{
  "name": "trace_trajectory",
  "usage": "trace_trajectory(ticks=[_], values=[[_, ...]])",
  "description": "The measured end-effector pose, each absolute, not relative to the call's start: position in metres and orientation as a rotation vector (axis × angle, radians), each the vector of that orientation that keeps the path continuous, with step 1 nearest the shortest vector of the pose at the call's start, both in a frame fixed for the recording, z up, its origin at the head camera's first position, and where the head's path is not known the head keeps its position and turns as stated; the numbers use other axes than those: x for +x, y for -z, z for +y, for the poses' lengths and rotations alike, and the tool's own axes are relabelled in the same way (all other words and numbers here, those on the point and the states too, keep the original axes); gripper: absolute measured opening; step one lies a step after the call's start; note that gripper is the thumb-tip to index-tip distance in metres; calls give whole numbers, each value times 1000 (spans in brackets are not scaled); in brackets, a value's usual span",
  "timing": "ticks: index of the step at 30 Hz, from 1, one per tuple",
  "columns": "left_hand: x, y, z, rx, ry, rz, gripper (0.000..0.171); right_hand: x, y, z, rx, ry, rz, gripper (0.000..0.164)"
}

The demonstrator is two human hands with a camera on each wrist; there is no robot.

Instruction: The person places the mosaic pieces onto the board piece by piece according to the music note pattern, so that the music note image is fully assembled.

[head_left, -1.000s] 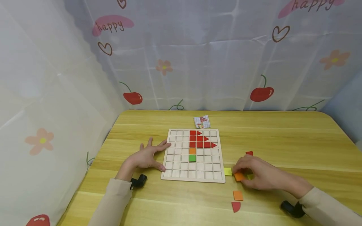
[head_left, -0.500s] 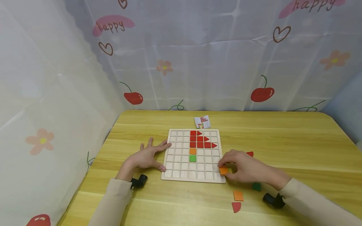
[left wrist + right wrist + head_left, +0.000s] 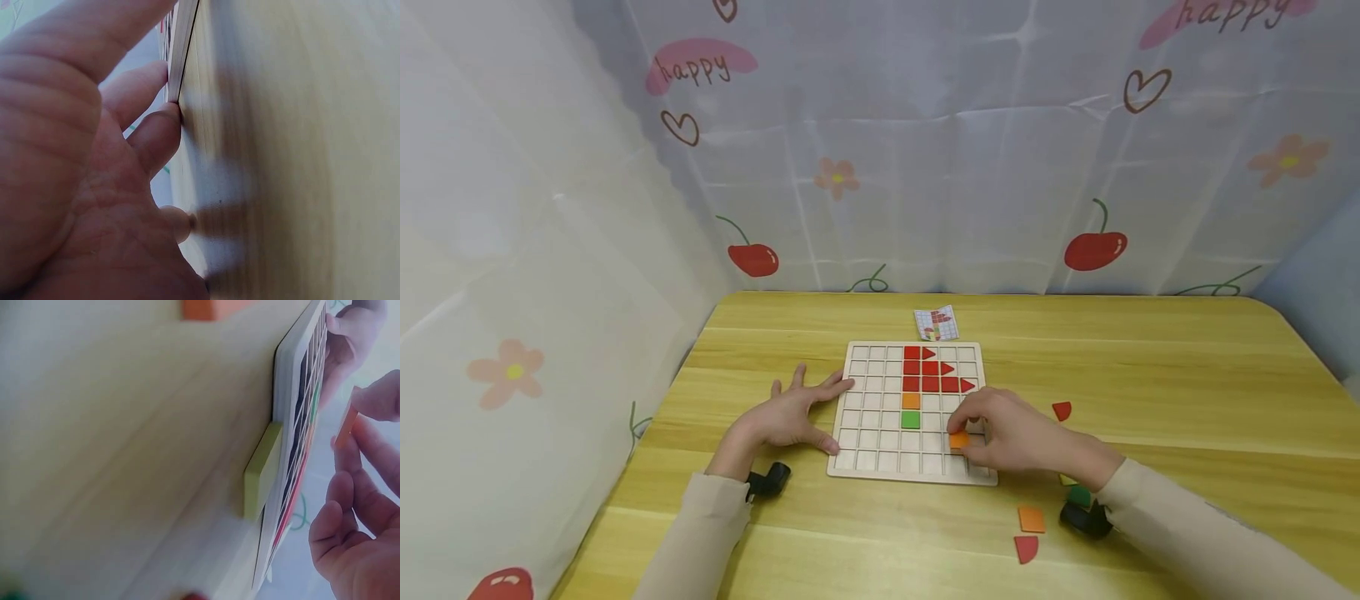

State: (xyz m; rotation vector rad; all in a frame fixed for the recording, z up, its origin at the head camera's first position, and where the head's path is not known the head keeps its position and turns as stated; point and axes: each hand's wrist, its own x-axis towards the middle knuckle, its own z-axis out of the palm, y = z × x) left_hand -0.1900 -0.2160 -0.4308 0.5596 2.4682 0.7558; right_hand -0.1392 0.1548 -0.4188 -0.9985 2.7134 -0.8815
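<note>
Pinching the probably light, stiff orange tile (image 3: 958,441) by its edges, the right hand (image 3: 1018,432) nails it imo, left hand (image 3: 788,415) spread against the board (image 3: 887,462).

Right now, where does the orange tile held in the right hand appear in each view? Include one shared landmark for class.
Head: orange tile, below and right of centre, in the right hand.
Left wrist: not in it.
Right wrist: orange tile, right side, above mid-height.
Shared landmark: the grid board.
</note>
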Motion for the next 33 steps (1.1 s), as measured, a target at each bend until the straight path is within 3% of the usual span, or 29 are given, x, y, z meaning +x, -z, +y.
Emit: trace_trajectory(ticks=[33], values=[[-190, 428, -216, 529, -772, 2454, 108, -152, 420, 89, -1089, 747, 2656, 16]])
